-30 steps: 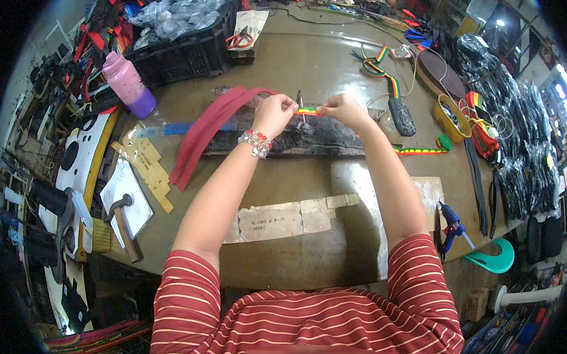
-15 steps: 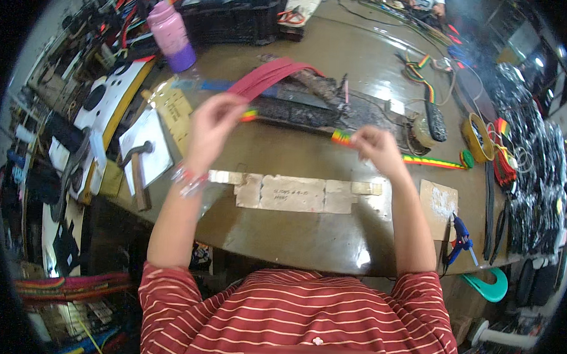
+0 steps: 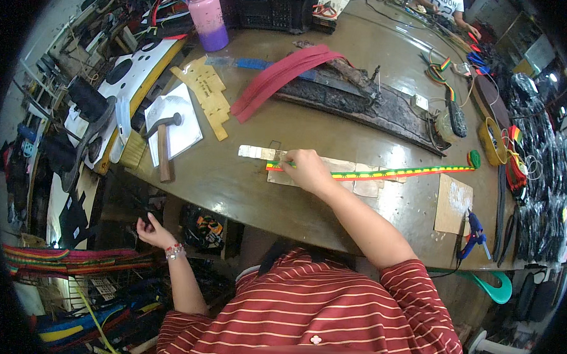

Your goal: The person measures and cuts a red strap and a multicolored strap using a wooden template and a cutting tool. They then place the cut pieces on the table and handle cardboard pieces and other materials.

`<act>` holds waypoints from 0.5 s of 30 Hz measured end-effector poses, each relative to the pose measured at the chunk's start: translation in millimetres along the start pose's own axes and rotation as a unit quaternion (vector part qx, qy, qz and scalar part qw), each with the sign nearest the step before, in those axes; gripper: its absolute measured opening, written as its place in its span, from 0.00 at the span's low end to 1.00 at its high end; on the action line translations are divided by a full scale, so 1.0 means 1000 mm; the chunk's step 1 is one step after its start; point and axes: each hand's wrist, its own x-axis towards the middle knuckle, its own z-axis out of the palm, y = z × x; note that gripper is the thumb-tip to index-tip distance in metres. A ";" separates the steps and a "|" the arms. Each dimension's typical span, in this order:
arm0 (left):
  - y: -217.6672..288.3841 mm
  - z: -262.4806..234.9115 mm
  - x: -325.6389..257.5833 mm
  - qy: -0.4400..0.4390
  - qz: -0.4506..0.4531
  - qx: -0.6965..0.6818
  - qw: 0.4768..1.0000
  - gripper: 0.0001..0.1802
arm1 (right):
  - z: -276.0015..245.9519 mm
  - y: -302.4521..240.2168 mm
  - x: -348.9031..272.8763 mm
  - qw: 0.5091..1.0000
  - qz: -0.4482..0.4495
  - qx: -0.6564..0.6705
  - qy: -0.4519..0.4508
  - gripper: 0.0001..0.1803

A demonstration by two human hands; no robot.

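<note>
My right hand (image 3: 309, 170) is closed in a pinch on the left end of a green, yellow and red ribbon (image 3: 385, 174). Beneath the hand and ribbon lies a flat brown card template (image 3: 366, 188), partly hidden. The ribbon runs rightward across the table to its small coiled roll (image 3: 473, 159). My left hand (image 3: 157, 232), with a beaded bracelet at the wrist, is off the table's front edge at the left. Its fingers are loosely curled and apart, and I see nothing held in them.
A hammer (image 3: 164, 149) rests on white paper at the left, beside a tan template (image 3: 205, 94). Red zipper strips (image 3: 288, 79) lie across a long dark board (image 3: 362, 108). At the right are a blue glue gun (image 3: 474, 234) and a yellow bowl (image 3: 491, 140). Another person (image 3: 448, 8) sits far off.
My left hand has dropped from above the table to beyond its front edge. My right hand has moved left and nearer, drawing the ribbon over the template. The view has shifted.
</note>
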 end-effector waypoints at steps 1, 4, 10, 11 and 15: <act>0.024 0.006 0.001 0.007 0.066 -0.064 0.996 0.16 | 0.001 0.002 0.001 1.000 -0.011 0.003 0.003 0.12; 0.118 0.015 -0.022 -0.211 0.178 -0.256 0.926 0.10 | 0.001 0.005 0.003 1.000 -0.016 0.002 0.001 0.12; 0.233 0.015 -0.120 -0.606 0.439 -0.016 0.663 0.18 | 0.001 -0.008 -0.001 0.998 0.048 -0.026 -0.010 0.14; 0.235 0.016 -0.125 -0.598 0.448 0.004 0.665 0.18 | 0.000 -0.010 -0.002 0.998 0.057 -0.030 -0.011 0.14; 0.231 0.023 -0.134 -0.577 0.491 0.038 0.651 0.19 | -0.027 -0.003 -0.008 0.997 0.007 -0.055 -0.055 0.16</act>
